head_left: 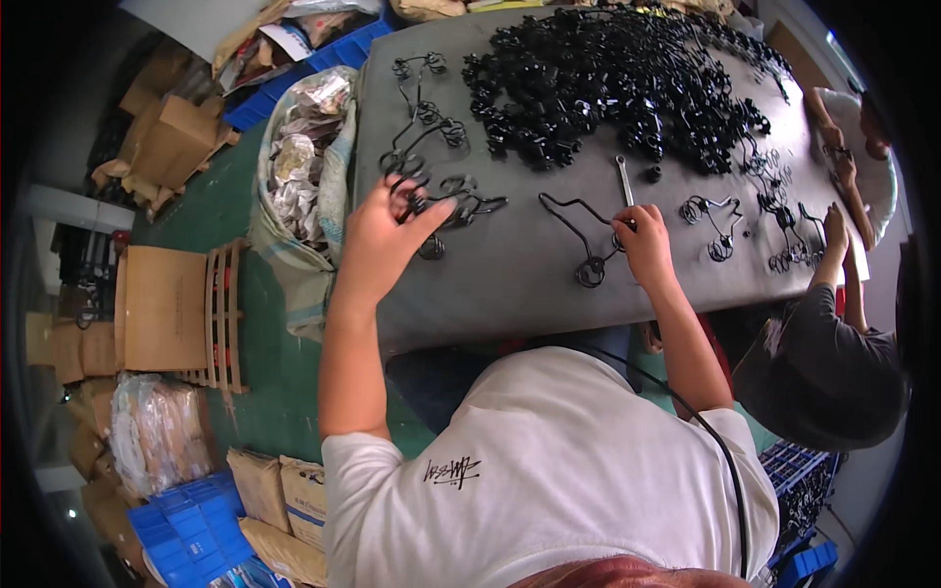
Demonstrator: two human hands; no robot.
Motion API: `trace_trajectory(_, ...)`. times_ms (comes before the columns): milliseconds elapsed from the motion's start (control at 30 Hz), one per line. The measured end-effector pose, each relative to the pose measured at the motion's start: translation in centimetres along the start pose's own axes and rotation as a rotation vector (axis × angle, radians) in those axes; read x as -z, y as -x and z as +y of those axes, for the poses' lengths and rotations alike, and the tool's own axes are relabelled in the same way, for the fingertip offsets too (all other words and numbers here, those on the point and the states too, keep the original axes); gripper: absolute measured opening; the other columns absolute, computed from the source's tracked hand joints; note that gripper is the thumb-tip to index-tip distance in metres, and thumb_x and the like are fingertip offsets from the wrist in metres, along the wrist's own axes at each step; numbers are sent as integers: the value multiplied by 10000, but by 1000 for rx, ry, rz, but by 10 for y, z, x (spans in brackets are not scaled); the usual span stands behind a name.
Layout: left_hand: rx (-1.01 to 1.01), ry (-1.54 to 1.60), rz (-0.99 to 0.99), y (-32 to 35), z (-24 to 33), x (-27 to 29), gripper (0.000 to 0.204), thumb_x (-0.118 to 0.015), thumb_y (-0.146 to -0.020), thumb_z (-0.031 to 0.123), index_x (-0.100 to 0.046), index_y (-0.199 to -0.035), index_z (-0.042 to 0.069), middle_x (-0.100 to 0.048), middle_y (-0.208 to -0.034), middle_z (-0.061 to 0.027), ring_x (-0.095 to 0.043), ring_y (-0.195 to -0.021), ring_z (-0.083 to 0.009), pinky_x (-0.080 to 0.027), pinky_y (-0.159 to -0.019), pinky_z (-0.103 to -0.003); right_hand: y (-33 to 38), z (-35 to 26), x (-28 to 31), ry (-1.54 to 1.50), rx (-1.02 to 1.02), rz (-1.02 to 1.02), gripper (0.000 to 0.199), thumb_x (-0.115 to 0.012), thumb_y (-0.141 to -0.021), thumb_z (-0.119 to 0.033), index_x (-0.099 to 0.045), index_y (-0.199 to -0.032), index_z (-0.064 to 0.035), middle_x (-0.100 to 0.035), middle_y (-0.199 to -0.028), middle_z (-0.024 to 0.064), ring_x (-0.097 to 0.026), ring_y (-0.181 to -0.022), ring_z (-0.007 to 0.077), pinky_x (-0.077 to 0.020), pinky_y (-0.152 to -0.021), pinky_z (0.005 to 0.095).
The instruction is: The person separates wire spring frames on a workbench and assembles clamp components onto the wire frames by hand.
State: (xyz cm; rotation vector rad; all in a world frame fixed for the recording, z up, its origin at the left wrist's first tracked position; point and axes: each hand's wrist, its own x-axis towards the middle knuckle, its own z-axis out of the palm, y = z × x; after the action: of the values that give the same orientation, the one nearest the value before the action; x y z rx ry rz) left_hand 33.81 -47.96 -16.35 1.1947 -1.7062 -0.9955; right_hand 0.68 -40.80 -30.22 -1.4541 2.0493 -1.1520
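Observation:
My left hand (382,235) is over the left part of the grey table, slightly blurred, its fingers closed around black coiled wire springs (417,184); how many it holds I cannot tell. Several more bent wire springs (426,110) lie in a line just beyond it. With thumb and fingers pinched, my right hand (645,243) grips one end of a black double-coil wire spring (590,271), whose bent loop points away from me. A silver wrench (623,178) lies right beyond the right fingers. To the right of that hand rests another double-coil spring (720,245).
A big heap of black metal parts (608,83) covers the far side of the grey table (470,304). Beside its left edge stands a sack (304,176) of crumpled wrapping. At the right, another person (823,343) reaches onto the table among springs. Cartons and blue crates (191,529) line the left.

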Motion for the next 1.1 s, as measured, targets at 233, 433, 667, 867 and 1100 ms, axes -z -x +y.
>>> trace_trajectory(233,197,-341,-276,37,-2,35,469,-845,-751,365,-652,-956,-10,-654,-752,-35,-581,-674,-92,-498,-665,-254,-28,-12,-29,-94,-90,-70,153,-664,-857,-116,-654,-968,-12,-606,-1022,133,-637,-920,325,-511,-805,379)
trace_trajectory(433,-84,-568,-708,32,-16,-13,483,-699,-741,452,-666,-941,15,-702,-830,-158,-680,-790,-348,-532,-764,-397,-11,-44,-30,579,216,-117,204,-633,-905,-231,-672,-1050,-93,-662,-1080,89,-633,-941,309,-472,-908,410)
trace_trajectory(667,-207,-543,-962,18,2,-55,420,-631,-733,413,-640,-882,21,-694,-824,-180,-670,-835,-366,-521,-801,-416,-21,-19,-28,490,447,-47,297,-667,-896,-313,-678,-1109,-106,-647,-1149,74,-562,-1111,274,-436,-946,405)
trace_trajectory(867,20,-339,-844,8,8,-82,623,-729,-775,522,-598,-1043,-25,-701,-934,-182,-687,-906,-329,-523,-828,-383,31,-44,3,-642,99,-443,519,-678,-917,-325,-536,-1328,-41,-633,-1106,31,-593,-1060,222,-462,-911,378)
trace_trajectory(1100,92,5,-658,-5,14,-94,568,-768,-822,378,-566,-1196,1,-655,-1020,-124,-624,-940,-209,-496,-816,-320,43,-43,6,-657,-60,-553,485,-687,-888,-182,-502,-1308,-23,-591,-957,-3,-539,-855,59,-420,-732,215)
